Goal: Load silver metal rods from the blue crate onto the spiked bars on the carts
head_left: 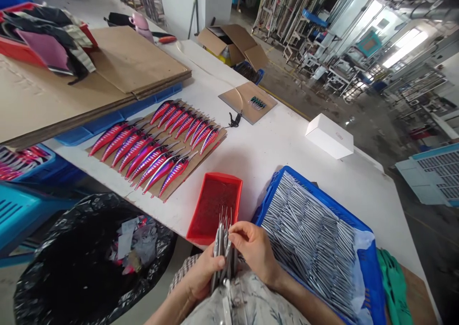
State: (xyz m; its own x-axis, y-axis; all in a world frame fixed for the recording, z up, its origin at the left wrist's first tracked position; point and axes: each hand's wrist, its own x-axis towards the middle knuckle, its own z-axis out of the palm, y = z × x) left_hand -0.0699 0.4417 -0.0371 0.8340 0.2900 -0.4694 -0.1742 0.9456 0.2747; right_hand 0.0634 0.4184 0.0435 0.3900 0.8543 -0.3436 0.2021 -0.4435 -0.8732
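My left hand [205, 273] is wrapped round an upright bunch of slim silver-grey rods [221, 246], which look like unpainted fishing lure bodies with thin wires at their tops. My right hand [255, 251] is closed beside the bunch, thumb and forefinger pinching one rod near its upper end. Just beyond the bunch is a red tray [234, 185] with a dark, stained bottom. On the right, a blue crate [286, 172] lined with white sheet holds many similar silver rods [311, 236] in rows. The lower ends of the held rods are partly hidden by my hands.
Red and purple fishing lures [139, 155] lie in two rows on cardboard at left. A bin with a black bag [53, 258] stands below the table edge. Further off are a white box [329, 136], small green lures [258, 102] and a black air gun [234, 120]. Green gloves [394, 284] lie right.
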